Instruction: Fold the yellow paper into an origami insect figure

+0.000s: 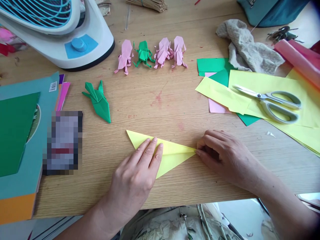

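In the head view, the yellow paper (173, 151) lies on the table (140, 106), close to the near edge and between the two hands, folded to a long shape with a point at its right end. The left hand (136, 176) rests palm down on it, fingers stretched out and close together, grasping nothing. The right hand (222, 156) is curled narrow, thumb and finger pinching the pointed end.

The paper looks very light and thin: soft enough to bend under a fingertip, yet likely stiff enough to keep a crease. It probably slides easily on the smooth wood, so a flat hand over the broad part is a sound hold. The thin tip looks the weakest spot, apt to crumple or tear if squeezed or pulled hard; a light pinch right at the fold seems best, with the long edges left free to line up.

The green folded paper (100, 103), beyond the left hand, appears thicker from its layers and likely feels firmer, best lifted by its body rather than its thin points
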Demonstrator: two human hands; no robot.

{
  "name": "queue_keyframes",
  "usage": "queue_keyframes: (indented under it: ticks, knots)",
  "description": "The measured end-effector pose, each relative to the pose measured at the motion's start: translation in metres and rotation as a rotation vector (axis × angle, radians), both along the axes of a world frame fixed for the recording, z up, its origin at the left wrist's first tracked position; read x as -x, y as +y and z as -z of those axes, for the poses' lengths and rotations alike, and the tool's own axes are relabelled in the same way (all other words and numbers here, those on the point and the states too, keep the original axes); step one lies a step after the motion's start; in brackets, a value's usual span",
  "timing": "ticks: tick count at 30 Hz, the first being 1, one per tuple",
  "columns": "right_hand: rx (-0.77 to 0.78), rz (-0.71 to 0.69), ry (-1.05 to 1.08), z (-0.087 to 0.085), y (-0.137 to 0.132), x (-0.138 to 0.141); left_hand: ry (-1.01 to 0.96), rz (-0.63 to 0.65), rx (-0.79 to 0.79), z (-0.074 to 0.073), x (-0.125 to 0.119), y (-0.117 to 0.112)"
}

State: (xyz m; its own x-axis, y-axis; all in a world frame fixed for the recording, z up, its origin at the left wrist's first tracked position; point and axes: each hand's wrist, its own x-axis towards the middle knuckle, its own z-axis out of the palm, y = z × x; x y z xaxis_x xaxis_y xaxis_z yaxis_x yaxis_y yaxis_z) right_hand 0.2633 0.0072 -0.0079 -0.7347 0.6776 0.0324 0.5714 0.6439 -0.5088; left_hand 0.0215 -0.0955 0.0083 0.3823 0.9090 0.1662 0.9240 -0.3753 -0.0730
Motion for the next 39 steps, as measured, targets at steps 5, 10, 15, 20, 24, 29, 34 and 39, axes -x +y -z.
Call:
queue_keyframes:
  ticks: [5, 10, 15, 20, 24, 29, 34, 39]
  knots:
    - [0.006, 0.009, -0.01, -0.001, 0.0, 0.001, 0.017, 0.054, 0.002, 0.004, -0.004, 0.002]
    - [0.0, 0.01, -0.006, -0.002, 0.0, 0.002, 0.036, 0.055, 0.004, 0.008, -0.007, 0.0]
    - [0.005, 0.015, -0.002, -0.003, 0.0, 0.003, 0.054, 0.042, 0.107, 0.002, -0.013, -0.003]
    - [0.013, 0.021, 0.005, -0.005, -0.001, 0.004, 0.109, 0.029, 0.154, 0.003, -0.019, -0.006]
    - [0.031, 0.013, 0.006, -0.007, 0.001, 0.003, 0.116, 0.021, 0.124, 0.009, -0.02, -0.008]
    - [0.074, 0.032, 0.061, -0.011, -0.01, -0.011, 0.075, 0.015, 0.121, 0.01, -0.02, -0.007]
    - [-0.018, 0.038, 0.082, -0.006, -0.045, -0.023, 0.089, 0.027, 0.108, 0.009, -0.02, -0.006]
    - [-0.163, 0.041, -0.033, 0.005, -0.065, -0.02, 0.11, 0.023, 0.106, 0.01, -0.018, -0.006]
